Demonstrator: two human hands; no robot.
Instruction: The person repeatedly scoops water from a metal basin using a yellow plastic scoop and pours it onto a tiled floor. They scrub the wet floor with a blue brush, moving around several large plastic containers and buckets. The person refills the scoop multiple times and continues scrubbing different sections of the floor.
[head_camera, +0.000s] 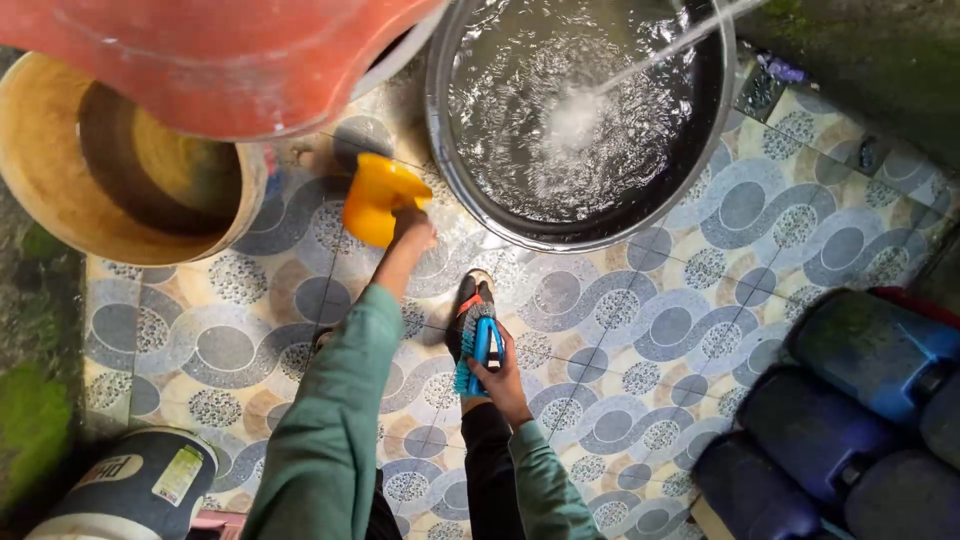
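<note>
Fingers of the right hand (503, 385) wrap a blue scrub brush (478, 345) pressed on a shoe (470, 300) on the tiled floor (640, 350); left hand (412, 232) fingers clench a yellow scoop (375, 200). Farther out, water pours into a dark basin (580, 110).

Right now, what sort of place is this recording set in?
Probably an outdoor household washing area: a stream of water fills a large basin on a wet patterned tile floor, with mossy ground alongside.
</note>
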